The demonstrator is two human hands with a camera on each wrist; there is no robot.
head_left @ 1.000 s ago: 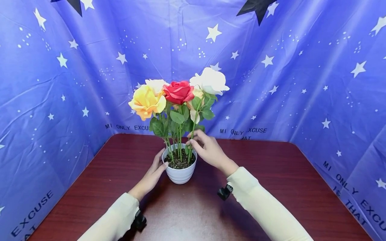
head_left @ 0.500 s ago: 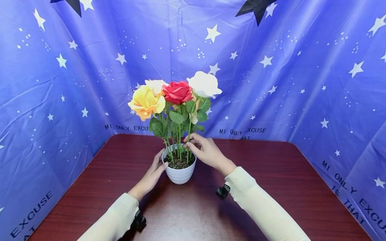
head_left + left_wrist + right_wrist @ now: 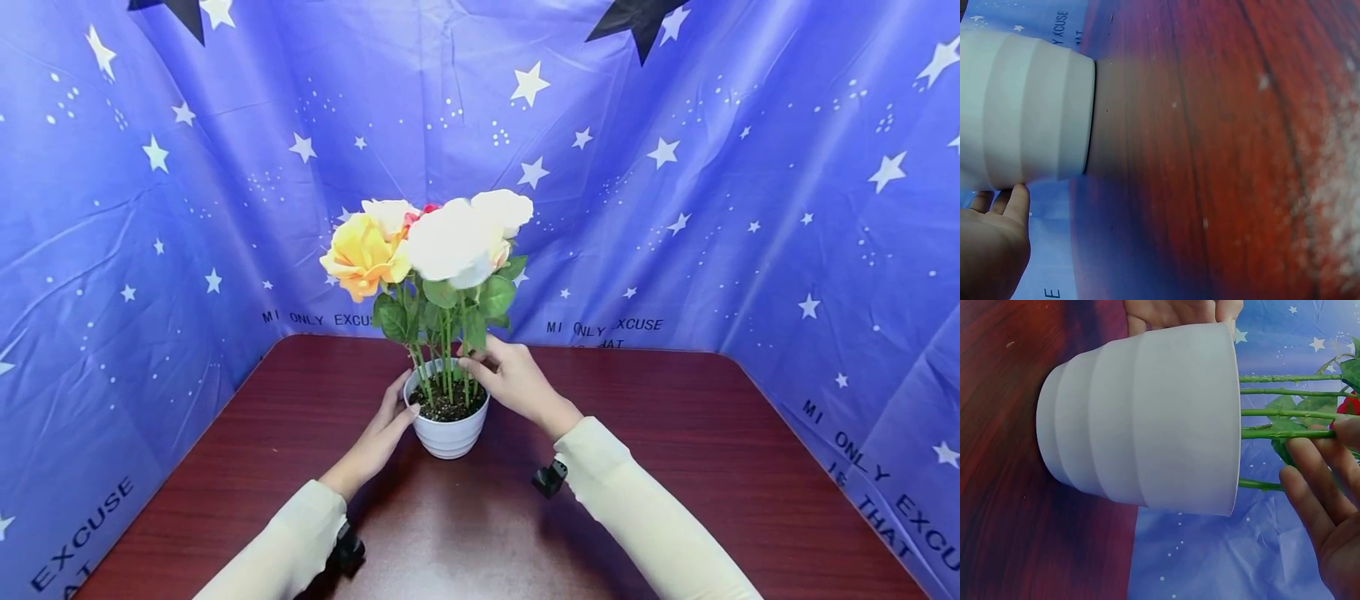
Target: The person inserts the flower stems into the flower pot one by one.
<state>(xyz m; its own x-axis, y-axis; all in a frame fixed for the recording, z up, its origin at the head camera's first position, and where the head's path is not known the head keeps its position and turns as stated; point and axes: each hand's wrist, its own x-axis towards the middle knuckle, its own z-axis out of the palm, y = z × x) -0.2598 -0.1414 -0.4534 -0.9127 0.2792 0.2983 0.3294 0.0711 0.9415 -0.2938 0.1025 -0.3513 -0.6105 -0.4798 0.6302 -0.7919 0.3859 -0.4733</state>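
Note:
A white ribbed flowerpot (image 3: 448,437) filled with dark soil (image 3: 442,408) stands upright on the table. Several roses rise from it: a yellow rose (image 3: 363,254) at left, a mostly covered red rose (image 3: 431,208), and white blooms, the nearest white rose (image 3: 450,246) leaning in front. My left hand (image 3: 382,429) rests against the pot's left side, its thumb at the rim; straight fingers (image 3: 1018,203) touch the wall in the left wrist view. My right hand (image 3: 517,379) pinches a green stem (image 3: 1300,434) above the rim, other fingers spread below it.
The dark red wooden table (image 3: 637,467) extends around the pot. A blue curtain (image 3: 427,100) with white stars and lettering hangs behind and at both sides. Black wrist cameras sit below both cuffs.
My right hand has shifted slightly left with the stem. A white bloom has swung left and forward, now covering most of the red rose. My left hand and the pot stay put.

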